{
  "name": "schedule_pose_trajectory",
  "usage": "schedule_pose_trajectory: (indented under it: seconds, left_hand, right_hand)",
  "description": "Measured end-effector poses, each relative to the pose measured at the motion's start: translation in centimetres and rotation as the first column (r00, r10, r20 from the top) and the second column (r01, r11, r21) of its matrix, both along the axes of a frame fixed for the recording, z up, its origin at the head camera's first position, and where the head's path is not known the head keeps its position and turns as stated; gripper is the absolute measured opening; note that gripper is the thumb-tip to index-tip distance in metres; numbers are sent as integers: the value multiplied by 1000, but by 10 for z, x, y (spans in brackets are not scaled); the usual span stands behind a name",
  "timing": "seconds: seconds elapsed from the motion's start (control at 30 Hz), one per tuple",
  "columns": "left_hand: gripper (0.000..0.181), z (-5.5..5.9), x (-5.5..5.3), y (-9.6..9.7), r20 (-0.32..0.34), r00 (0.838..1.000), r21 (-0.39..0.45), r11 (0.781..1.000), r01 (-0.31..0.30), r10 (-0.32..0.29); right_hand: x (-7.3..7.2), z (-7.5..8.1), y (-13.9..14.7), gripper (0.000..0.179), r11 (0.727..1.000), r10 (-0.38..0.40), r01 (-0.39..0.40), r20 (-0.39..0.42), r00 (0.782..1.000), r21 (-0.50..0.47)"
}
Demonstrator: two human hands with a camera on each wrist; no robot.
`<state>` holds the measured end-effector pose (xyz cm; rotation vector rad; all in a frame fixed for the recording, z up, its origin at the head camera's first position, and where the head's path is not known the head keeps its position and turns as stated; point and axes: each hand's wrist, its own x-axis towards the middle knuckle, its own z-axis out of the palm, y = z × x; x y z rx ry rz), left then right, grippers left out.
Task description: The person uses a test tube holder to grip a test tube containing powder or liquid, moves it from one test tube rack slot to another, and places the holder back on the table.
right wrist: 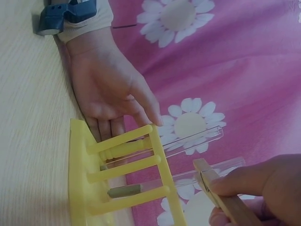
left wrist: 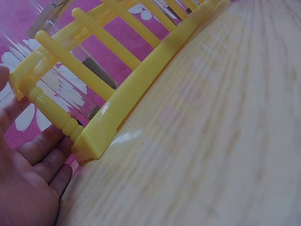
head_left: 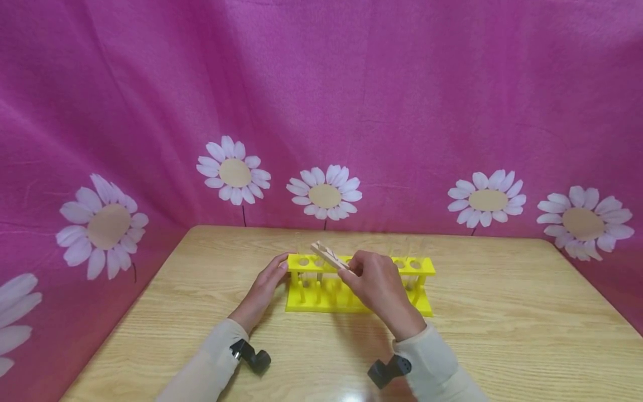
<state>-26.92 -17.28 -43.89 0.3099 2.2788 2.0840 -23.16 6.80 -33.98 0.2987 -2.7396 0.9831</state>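
Observation:
A yellow test tube rack (head_left: 360, 309) stands on the table, with clear test tubes upright in several holes. My left hand (head_left: 260, 293) is at the rack's left end, thumb by the top plate and loosely straight fingers against the end post (left wrist: 51, 110). My right hand (head_left: 384, 287) pinches a wooden test tube holder (head_left: 325, 254), a clothespin-like clamp with a metal spring, above the rack's left half. In the right wrist view its tip overlaps a test tube (right wrist: 230, 165) with dark material (right wrist: 124, 190) at the bottom. Another tube (right wrist: 214, 136) stands nearer the left hand.
The wooden table (head_left: 502, 312) reaches out on both sides of the rack. A pink cloth (head_left: 402, 111) with white flowers hangs behind it and at the sides. Black wrist cameras (head_left: 256, 357) sit on both sleeves.

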Motion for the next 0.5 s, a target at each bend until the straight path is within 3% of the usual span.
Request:
schedule_pose_trajectory:
  seconds: [0.5]
  left_hand:
    - [50,0,0,1,24,1000,-8,1000,-18,19]
  right_hand:
    - [4,7,1,14,999,-7,6,-32,999,-34]
